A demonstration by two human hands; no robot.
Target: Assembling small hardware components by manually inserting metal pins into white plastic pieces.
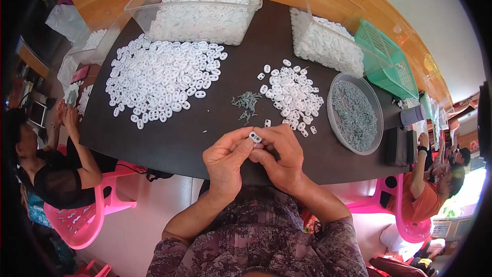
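Observation:
Close to the table's near edge, my left hand [226,158] pinches a small white oval plastic piece with two dark holes [254,137] between thumb and fingertips. My right hand [283,158] closes on the same piece from the other side, its fingers bent; whether a screw is also in them is hidden. Just beyond my hands lies a small heap of grey screws [247,103]. To its right spreads a pile of similar white pieces [294,92], and a much larger pile of white oval pieces [164,77] covers the table's left part.
Clear bins of white pieces [205,20] [328,43] stand at the back. On the right are a round tub of screws [354,115], a green basket [387,59], a purple-grey cup [411,116] and a black box [397,146]. People sit at both sides on pink chairs [77,220].

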